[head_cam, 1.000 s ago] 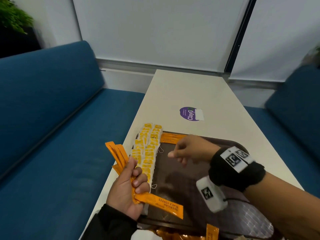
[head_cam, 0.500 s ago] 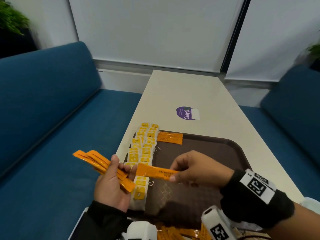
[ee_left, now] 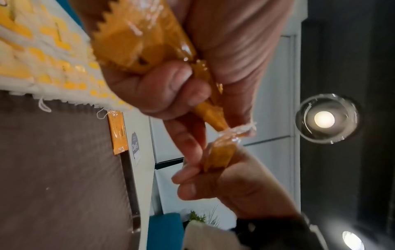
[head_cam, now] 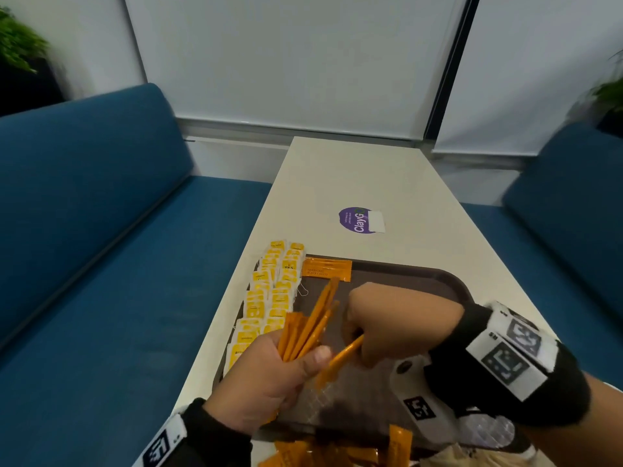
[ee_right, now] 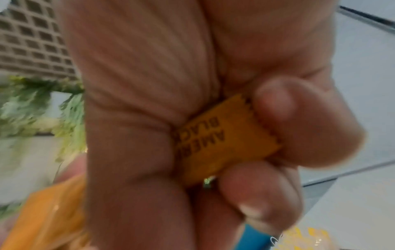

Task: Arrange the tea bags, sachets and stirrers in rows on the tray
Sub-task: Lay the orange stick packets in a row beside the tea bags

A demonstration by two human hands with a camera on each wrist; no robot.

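My left hand (head_cam: 269, 375) grips a fanned bunch of orange coffee sachets (head_cam: 312, 323) over the near left of the brown tray (head_cam: 438, 278). My right hand (head_cam: 381, 328) pinches one orange sachet (head_cam: 340, 360) that sticks out low from the bunch; its printed end (ee_right: 224, 143) sits between thumb and fingers. In the left wrist view the bunch (ee_left: 145, 42) is held against my palm. Yellow-and-white tea bags (head_cam: 269, 291) lie in two rows along the tray's left edge. One orange sachet (head_cam: 326, 268) lies flat at the tray's far left. No stirrers show.
More orange sachets (head_cam: 337, 453) lie heaped at the tray's near edge. A purple sticker (head_cam: 357, 220) is on the white table (head_cam: 354, 176) beyond the tray. Blue benches (head_cam: 101, 247) flank the table on both sides.
My left hand swung the bunch from pointing left to pointing away over the tray. My right hand came back to the bunch and now pinches a sachet at its lower edge.
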